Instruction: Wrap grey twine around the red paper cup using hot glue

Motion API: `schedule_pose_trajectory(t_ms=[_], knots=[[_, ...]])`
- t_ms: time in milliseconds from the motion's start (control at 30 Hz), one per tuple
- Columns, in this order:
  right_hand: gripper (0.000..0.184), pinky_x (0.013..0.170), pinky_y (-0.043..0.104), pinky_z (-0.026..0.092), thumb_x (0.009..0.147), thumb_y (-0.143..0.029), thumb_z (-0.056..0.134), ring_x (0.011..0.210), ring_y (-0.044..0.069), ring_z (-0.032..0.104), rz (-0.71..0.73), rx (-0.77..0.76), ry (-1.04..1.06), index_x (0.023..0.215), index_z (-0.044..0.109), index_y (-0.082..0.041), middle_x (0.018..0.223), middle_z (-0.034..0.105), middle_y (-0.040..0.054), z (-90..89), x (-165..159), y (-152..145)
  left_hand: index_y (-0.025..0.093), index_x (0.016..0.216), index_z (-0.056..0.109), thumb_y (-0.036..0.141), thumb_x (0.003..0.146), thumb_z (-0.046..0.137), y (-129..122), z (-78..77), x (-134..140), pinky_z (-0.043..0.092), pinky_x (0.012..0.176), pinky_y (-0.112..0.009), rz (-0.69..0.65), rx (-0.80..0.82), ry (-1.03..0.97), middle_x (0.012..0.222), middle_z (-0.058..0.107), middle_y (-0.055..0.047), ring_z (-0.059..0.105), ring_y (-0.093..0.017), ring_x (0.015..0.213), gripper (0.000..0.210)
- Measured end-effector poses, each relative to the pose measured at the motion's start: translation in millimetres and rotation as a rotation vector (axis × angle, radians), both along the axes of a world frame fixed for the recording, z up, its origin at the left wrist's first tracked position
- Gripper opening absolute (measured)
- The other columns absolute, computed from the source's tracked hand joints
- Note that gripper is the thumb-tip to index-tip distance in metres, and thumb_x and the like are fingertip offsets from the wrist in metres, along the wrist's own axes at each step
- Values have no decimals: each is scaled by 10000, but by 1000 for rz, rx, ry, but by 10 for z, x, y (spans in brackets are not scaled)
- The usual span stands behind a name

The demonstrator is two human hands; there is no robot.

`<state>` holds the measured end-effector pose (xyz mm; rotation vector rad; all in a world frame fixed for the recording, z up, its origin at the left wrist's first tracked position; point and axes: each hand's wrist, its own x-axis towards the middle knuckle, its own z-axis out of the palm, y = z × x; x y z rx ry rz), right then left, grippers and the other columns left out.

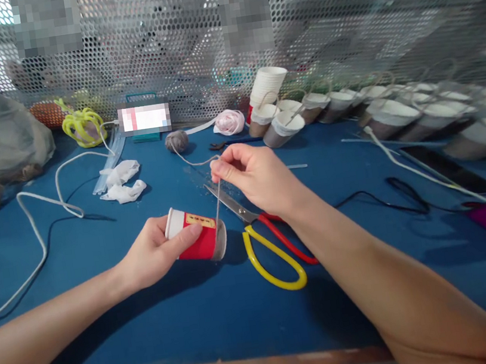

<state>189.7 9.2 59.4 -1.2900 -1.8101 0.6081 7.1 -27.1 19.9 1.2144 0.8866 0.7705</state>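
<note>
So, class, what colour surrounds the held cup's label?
The cup is red around its label; see the head view.

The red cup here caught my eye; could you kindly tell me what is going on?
A person's left hand holds the red cup on its side, while the right hand pinches yarn. The yarn stretches from there to a gray band around one end of the cup, and also runs back to a ball. Scissors lie on the table beside the cup.

Cup [208, 241] red, white; grey yarn [176, 141]; blue tabletop [200, 326].
</note>
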Motion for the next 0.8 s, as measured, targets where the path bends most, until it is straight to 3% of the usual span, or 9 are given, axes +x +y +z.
schedule_pose_trajectory(t_ms=[367, 633, 800], knots=[[234, 530, 239, 347, 802, -318, 520, 516, 92, 472, 51, -102, -36, 624, 535, -166, 622, 607, -6, -100, -16, 25, 124, 675, 651, 372, 759, 595, -48, 5, -43, 374, 452, -183, -22, 288, 141, 587, 624, -13, 464, -88, 484, 268], [233, 506, 237, 318, 801, -308, 517, 487, 82, 433, 80, -204, -73, 620, 541, -162, 577, 574, -20, -121, -49, 13, 131, 598, 586, 286, 817, 523, -61, -4, -84, 280, 381, -179, -71, 547, 213, 479, 481, 25, 306, -55, 414, 276], [212, 530, 233, 350, 801, -288, 524, 530, 92, 485, 107, -250, -70, 628, 534, -167, 618, 613, -2, -149, -68, 11, 138, 539, 517, 273, 812, 521, -67, -13, -99, 265, 375, -178, -57, 655, 263, 450, 419, 34, 307, -56, 415, 304]])
